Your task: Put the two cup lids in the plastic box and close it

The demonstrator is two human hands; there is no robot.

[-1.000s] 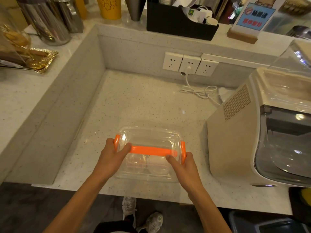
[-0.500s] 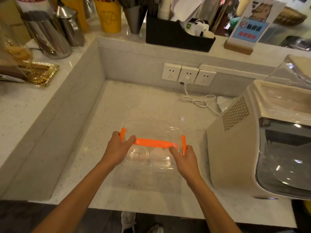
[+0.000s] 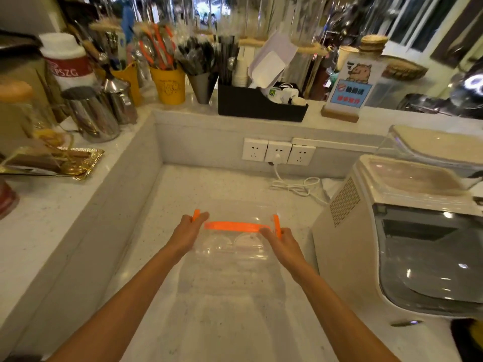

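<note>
A: From the head view, how far along does this look?

B: Nearly done, I'd judge. The plastic box [image 3: 235, 231] sits on the pale surface [image 3: 183, 194], roughly in the middle, with a cream machine [image 3: 366, 244] just to its right and wall sockets [image 3: 278, 152] on the far wall. Through the clear plastic I can make out two round shapes side by side, the cup lids [image 3: 230, 245], so both appear to be inside already.

A: And the box's own cover?

B: It seems to be on, with the orange handle [image 3: 236, 227] lying across the top. An orange clip [image 3: 277, 228] stands at the right end and another shows at the left end, by the thumb. Whether they are snapped down I cannot tell; the plastic is blurred. What is left, as I read it, is pressing those clips home or checking that the cover is seated.

A: How are the hands placed?

B: Both arms reach forward from the near edge. The left hand [image 3: 188, 231] is curled around the left end of the box, thumb up by the clip. The right hand [image 3: 281, 242] grips the right end, with the fingers against that side's clip. Each is closed on the box, not spread flat, and the box sits between them.
</note>
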